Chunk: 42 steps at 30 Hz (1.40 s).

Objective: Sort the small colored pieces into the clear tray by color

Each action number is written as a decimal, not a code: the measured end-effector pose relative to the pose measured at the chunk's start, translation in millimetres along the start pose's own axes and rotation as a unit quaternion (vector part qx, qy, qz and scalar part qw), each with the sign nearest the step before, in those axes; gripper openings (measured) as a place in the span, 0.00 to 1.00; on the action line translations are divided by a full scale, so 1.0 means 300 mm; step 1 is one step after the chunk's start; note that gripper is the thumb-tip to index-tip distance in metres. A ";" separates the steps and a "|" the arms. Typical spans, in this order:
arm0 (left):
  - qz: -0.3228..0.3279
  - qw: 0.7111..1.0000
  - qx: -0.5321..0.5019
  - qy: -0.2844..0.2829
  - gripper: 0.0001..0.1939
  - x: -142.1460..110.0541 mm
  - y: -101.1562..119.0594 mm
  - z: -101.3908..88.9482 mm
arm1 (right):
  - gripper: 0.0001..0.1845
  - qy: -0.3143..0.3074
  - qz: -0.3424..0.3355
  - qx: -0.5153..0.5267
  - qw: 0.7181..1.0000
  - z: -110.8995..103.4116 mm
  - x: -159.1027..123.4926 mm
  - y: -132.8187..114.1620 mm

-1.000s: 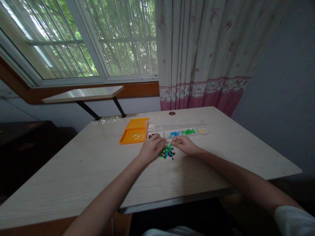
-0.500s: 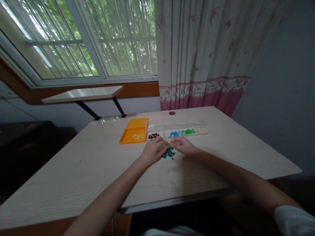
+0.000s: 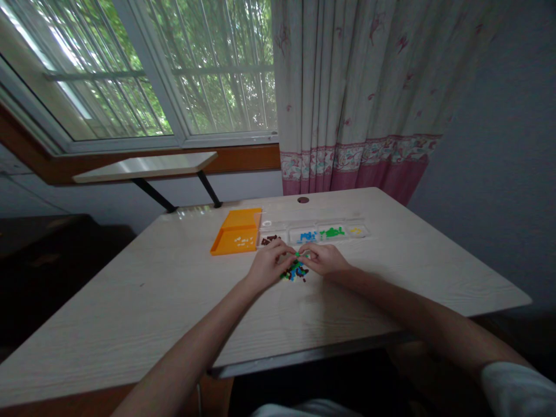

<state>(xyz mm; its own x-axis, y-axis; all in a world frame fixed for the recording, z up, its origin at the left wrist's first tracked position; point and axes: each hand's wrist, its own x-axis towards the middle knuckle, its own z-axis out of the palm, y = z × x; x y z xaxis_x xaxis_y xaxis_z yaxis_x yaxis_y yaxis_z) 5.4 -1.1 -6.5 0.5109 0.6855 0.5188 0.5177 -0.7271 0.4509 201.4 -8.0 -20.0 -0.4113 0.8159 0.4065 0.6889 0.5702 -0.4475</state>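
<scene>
My left hand (image 3: 268,266) and my right hand (image 3: 325,258) meet fingertip to fingertip over the table. Between their pinched fingers shows a small green piece (image 3: 297,254), and both hands appear to grip it. Just below lies a loose pile of small pieces (image 3: 297,273) in blue, green and dark brown, partly covered by the left fingers. Behind the hands, a clear compartment tray holds dark brown pieces (image 3: 270,239), blue pieces (image 3: 308,236), green pieces (image 3: 333,232) and yellow pieces (image 3: 356,231). The exact shape of the pieces is too small to make out.
An open orange case (image 3: 221,243) with white pieces (image 3: 244,241) inside stands left of the clear tray (image 3: 365,236). A raised shelf (image 3: 147,165) on black legs is at the table's back left. The pale wooden table (image 3: 174,301) has a round dark hole (image 3: 303,200) near the curtain.
My fingertips have come together above the pile, and the green piece now shows between them. The left hand has shifted slightly up; the tray and case stay put.
</scene>
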 end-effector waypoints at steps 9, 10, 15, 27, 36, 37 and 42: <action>0.007 1.000 -0.007 -0.008 0.08 0.000 -0.002 0.003 | 0.14 0.016 -0.020 -0.005 1.000 0.004 -0.003 0.008; 0.006 1.000 -0.005 -0.011 0.08 0.000 -0.003 0.002 | 0.13 0.019 -0.023 -0.007 1.000 0.004 -0.003 0.010; -0.036 0.998 0.044 -0.028 0.08 0.004 -0.023 -0.020 | 0.14 0.068 -0.028 -0.025 0.997 -0.017 0.002 0.020; -0.128 0.976 0.098 -0.148 0.10 -0.004 -0.091 -0.047 | 0.17 0.169 -0.012 -0.039 0.985 -0.094 0.006 0.035; -0.141 0.972 0.084 -0.168 0.13 -0.008 -0.097 -0.056 | 0.17 0.181 -0.033 -0.036 0.982 -0.089 0.006 0.039; -0.140 0.972 0.087 -0.169 0.13 -0.009 -0.099 -0.055 | 0.17 0.184 -0.038 -0.035 0.982 -0.089 0.005 0.039; -0.134 0.973 0.088 -0.168 0.14 -0.011 -0.102 -0.055 | 0.18 0.176 -0.037 -0.042 0.983 -0.091 0.004 0.037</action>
<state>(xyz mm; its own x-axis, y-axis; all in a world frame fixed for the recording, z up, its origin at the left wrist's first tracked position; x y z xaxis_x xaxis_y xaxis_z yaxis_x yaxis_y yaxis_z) -23.4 18.4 -10.0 0.5216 0.8446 0.1209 0.7570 -0.5235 0.3910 224.8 -3.3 -2.6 -0.2399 0.6804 0.6924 0.7182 0.6043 -0.3450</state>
